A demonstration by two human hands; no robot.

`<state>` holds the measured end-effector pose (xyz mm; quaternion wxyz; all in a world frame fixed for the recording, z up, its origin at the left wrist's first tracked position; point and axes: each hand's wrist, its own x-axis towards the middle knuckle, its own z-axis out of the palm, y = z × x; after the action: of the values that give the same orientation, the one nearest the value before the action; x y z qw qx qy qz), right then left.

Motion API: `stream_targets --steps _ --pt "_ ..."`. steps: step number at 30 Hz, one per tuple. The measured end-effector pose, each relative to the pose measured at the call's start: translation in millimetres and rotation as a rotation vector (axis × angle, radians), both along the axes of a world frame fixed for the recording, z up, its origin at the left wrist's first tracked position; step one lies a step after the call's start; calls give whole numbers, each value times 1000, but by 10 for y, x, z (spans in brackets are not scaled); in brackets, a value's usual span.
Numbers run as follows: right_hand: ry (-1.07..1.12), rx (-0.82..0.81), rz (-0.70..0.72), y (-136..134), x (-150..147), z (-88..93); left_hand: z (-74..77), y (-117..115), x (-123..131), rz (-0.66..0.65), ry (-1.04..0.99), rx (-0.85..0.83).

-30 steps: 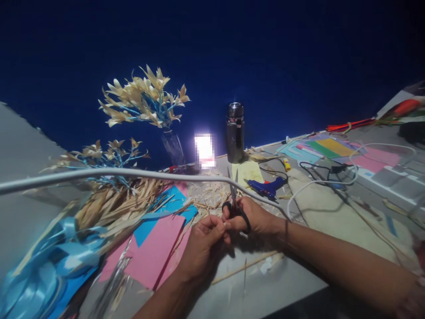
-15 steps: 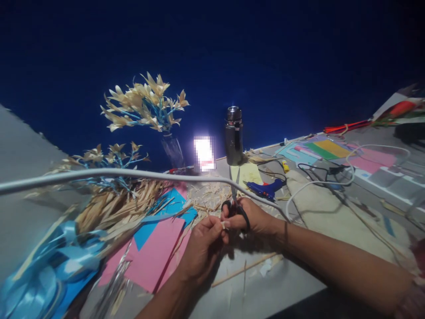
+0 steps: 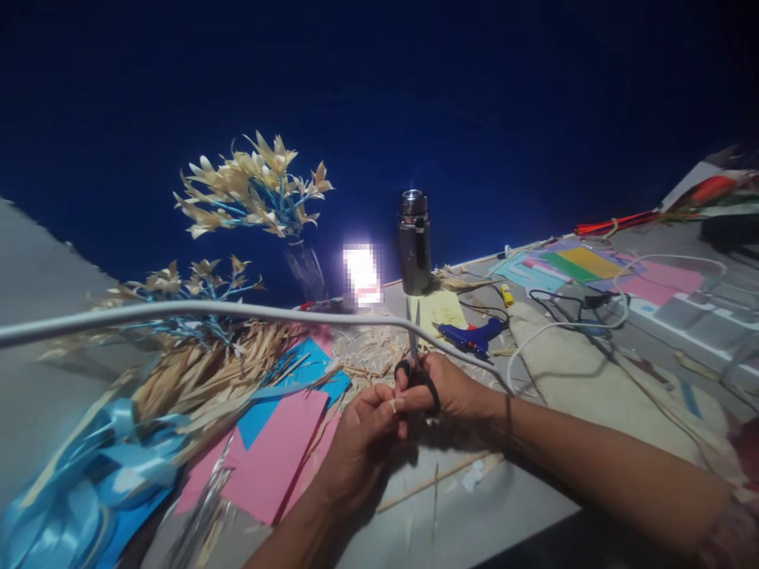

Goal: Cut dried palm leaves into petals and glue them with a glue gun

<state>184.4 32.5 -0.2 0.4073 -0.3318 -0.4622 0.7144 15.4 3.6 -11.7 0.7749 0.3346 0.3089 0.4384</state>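
Black-handled scissors [image 3: 413,336] point away from me, with my right hand [image 3: 442,387] through their loops. My left hand [image 3: 368,423] pinches a small pale piece [image 3: 394,405], probably dried husk, and the right fingertips meet it there. Most of that piece is hidden by the fingers. Beyond the hands, cream husk scraps [image 3: 368,348] lie scattered over the table. A blue glue gun [image 3: 473,336] rests just past my right hand. Under my wrists a thin stick [image 3: 432,480] lies on the table.
A white cable [image 3: 285,314] crosses the view before me. A dark flask [image 3: 414,245] stands behind a bright light. Husk flowers [image 3: 254,186] in a clear vase are at back left, above dried husks [image 3: 207,371], pink paper [image 3: 285,450] and blue ribbon [image 3: 77,474]. A beige cloth [image 3: 569,356] lies right.
Both hands stay together, with the fingers shifting slightly around the pale piece, which shows less now. The scissors have turned a little more upright. The whole view has moved slightly.
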Motion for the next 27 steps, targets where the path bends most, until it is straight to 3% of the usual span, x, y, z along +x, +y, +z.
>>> stream_targets --steps 7,13,19,22,27 --pt "109 -86 114 -38 -21 -51 -49 16 -27 -98 -52 37" --pt "164 -55 2 37 -25 -73 21 40 -46 -28 -181 -65" --pt "67 -12 -2 -20 -36 -71 -6 23 -22 -4 4 27" --pt "90 -25 -12 4 -29 -119 3 24 -49 -68 -67 23" --pt "188 -9 -37 106 12 -163 37 43 -73 -18 -147 -25"
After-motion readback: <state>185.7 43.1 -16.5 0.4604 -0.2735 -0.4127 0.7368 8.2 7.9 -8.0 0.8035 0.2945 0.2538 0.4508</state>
